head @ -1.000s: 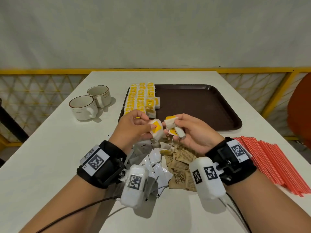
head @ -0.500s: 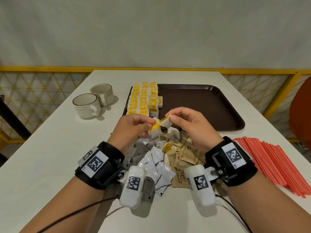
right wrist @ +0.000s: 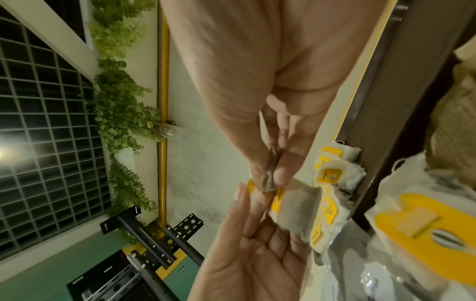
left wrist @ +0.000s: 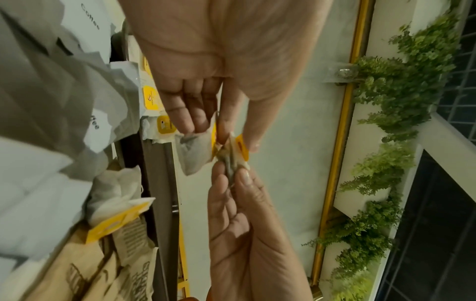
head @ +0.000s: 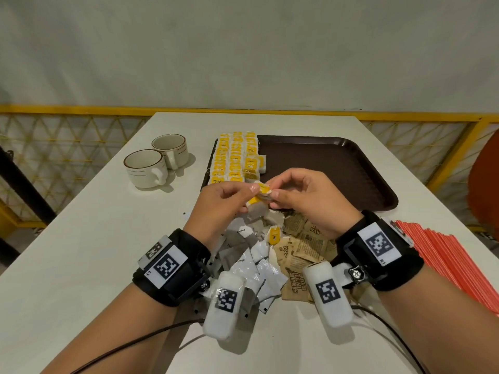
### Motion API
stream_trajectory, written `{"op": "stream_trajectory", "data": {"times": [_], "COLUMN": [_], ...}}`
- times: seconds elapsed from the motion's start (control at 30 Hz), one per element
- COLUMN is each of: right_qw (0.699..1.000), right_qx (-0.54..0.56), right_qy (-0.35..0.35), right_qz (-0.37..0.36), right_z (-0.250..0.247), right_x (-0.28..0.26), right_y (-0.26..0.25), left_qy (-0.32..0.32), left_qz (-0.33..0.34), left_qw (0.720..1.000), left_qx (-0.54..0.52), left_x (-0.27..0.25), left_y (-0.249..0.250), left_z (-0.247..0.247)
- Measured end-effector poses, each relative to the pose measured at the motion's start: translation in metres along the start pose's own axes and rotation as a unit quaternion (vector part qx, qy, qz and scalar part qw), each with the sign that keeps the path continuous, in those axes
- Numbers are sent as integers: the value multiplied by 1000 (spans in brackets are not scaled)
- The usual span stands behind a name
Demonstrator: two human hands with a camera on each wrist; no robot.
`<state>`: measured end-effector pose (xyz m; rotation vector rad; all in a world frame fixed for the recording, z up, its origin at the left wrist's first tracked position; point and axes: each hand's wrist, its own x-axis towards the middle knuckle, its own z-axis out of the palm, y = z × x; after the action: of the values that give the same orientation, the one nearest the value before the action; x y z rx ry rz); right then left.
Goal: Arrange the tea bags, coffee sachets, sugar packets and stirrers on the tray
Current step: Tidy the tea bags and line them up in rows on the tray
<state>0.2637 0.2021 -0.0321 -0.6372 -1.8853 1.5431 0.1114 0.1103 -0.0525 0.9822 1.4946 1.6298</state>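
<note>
A smooth, pale rectangular worktop (head: 81,238) was seen carrying everything. On its far half a dark brown, rounded-corner plastic tray (head: 337,168) lay flat, and its left end was filled with neat rows of tea bags (head: 235,160), soft white pouches bearing square yellow tags. Left of the tray, two cream ceramic cups (head: 156,163) with brown rims stood touching. At the right edge a fan of thin, straight red stirrers (head: 445,260) was spread. Between the forearms a loose heap was piled: glossy white coffee sachets (head: 248,263) on the left, crinkled brown printed paper sugar packets (head: 305,247) on the right.

Above that heap, just short of the tray's near rim, two tea bags were held together. The lower tea bag (head: 256,207), a limp grey-white pouch, was pinched by the left hand (head: 216,209) between thumb and fingers. The upper tea bag (head: 263,190), folded narrow with its yellow tag showing, was pinched at the fingertips of the right hand (head: 305,201), and the two bags were touching.
</note>
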Motion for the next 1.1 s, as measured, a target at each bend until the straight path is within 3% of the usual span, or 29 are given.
{"op": "stream_trajectory", "data": {"times": [0.23,0.37,0.53,0.63,0.77,0.9,1.0,1.1], "right_qw": [999,995,985,995,987,975,978,982], "right_qx": [-5,-91,-124,-84,-100,-194,-194,-176], "right_qy": [17,28,71,-7,-121,-94,-56,-68], "right_qz": [29,-37,-95,-59,-29,-54,-47,-16], "right_z": [4,3,-8,-12,-8,0,0,-1], "right_x": [0,6,11,7,3,6,10,11], "right_y": [-5,-3,-13,-26,-32,-26,-22,-22], "left_qy": [3,1,23,51,33,-15,-34,-44], "left_qz": [45,55,97,87,81,78,74,69], "left_qw": [999,998,994,994,996,996,997,997], "left_qx": [7,18,52,37,23,27,9,-4], "left_x": [-1,-1,3,5,4,1,0,0], "left_y": [-1,-1,2,5,3,2,3,5], "left_z": [-2,-2,-11,-14,-12,-9,-8,-8]}}
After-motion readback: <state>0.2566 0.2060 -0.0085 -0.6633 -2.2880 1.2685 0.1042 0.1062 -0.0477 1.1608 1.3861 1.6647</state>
